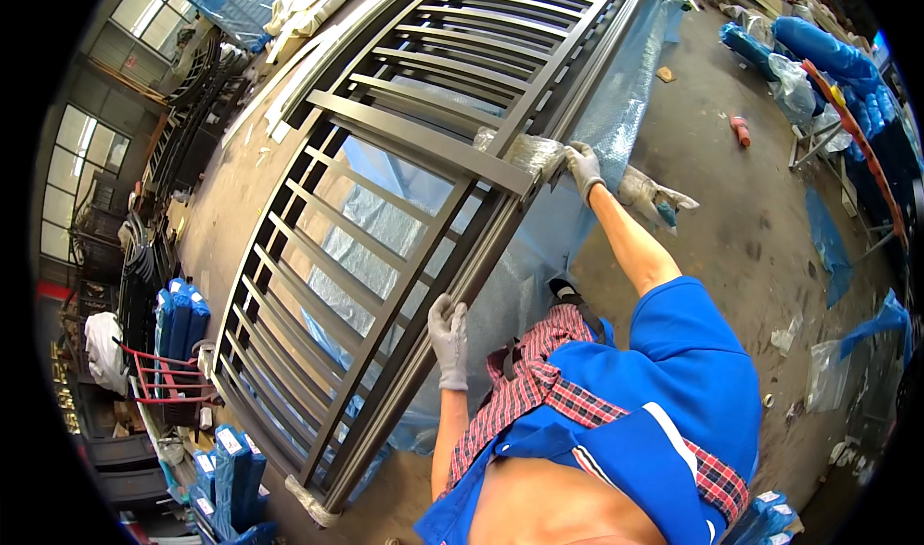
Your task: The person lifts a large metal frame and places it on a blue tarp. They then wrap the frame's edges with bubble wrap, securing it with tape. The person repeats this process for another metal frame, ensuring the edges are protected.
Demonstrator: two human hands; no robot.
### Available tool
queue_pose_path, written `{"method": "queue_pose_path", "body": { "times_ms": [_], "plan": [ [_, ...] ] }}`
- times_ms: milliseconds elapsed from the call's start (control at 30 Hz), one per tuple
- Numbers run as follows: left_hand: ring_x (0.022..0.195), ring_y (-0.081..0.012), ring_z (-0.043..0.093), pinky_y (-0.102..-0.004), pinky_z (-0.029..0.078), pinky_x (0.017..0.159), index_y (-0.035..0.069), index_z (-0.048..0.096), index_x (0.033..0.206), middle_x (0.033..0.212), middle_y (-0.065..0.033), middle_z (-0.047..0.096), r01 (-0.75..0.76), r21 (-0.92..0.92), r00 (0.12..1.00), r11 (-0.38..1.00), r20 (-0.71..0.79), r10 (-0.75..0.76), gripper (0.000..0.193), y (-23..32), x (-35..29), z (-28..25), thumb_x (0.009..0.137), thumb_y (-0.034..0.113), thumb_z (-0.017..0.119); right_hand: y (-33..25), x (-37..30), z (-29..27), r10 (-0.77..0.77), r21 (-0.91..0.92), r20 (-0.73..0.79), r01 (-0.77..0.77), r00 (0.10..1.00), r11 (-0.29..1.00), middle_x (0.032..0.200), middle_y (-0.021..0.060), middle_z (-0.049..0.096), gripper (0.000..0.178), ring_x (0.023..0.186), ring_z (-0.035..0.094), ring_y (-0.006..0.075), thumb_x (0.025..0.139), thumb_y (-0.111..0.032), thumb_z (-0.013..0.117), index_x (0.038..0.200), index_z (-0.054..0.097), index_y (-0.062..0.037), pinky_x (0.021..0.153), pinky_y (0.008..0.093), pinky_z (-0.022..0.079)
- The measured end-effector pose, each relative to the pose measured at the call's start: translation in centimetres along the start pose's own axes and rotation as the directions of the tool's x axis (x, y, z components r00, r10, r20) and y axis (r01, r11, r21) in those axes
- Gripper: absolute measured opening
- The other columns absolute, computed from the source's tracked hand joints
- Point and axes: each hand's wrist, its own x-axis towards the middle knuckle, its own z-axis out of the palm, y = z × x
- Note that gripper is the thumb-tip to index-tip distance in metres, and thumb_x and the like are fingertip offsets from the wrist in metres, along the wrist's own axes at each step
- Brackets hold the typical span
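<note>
Mid-frame, left hand (448,341) curls at dark railing (414,142), right hand (585,171) at plastic wrap (540,155); can't tell if fingers pinch. Best pull wrap snug.

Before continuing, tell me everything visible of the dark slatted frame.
The dark slatted frame looks like metal: long rails, parallel slats, a wide flat crossbar. It lies diagonally across the view, above bluish plastic sheeting. Clear wrap sits by the crossbar and at its lower-left end. The left hand touches its near rail; the right hand is at the wrap.
</note>
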Motion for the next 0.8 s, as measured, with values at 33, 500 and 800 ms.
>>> {"method": "queue_pose_path", "body": {
  "times_ms": [33,500,800],
  "plan": [
    [0.106,-0.0168,0.058,-0.0280,0.049,0.091,-0.003,0.054,0.124,0.115,-0.0088,0.059,0.071,-0.103,0.997,0.992,0.015,-0.070,0.041,0.1,1.0,1.5,0.090,0.013,0.070,-0.6,0.0,0.8,-0.017,-0.086,0.060,0.022,0.998,0.996,0.098,0.0044,0.066,0.032,0.077,0.060,0.0133,0.091,-0.021,0.065,0.117,0.061,-0.0030,0.071,0.0265,0.050],
    [0.090,-0.0198,0.055,-0.0332,0.046,0.083,-0.001,0.054,0.104,0.100,-0.0103,0.057,-0.069,0.278,0.998,0.958,0.016,0.068,0.043,0.6,12.0,21.6,0.081,0.026,0.079,-5.1,2.5,-0.7,-0.056,-0.573,0.446,0.333,0.893,0.749,0.104,0.0162,0.059,0.030,0.104,0.057,0.0348,0.075,-0.019,0.072,0.100,0.060,-0.0094,0.089,0.0423,0.047],
    [0.061,-0.0223,0.049,-0.0346,0.043,0.060,0.004,0.052,0.074,0.071,-0.0076,0.051,-0.326,0.534,0.945,0.780,0.201,0.258,0.033,2.7,13.6,21.5,0.079,0.022,0.079,-7.4,4.3,-1.0,0.057,-0.613,0.487,0.295,0.872,0.733,0.109,0.0166,0.058,0.033,0.106,0.056,0.0349,0.074,-0.018,0.074,0.103,0.059,-0.0100,0.090,0.0440,0.047]
  ]
}}
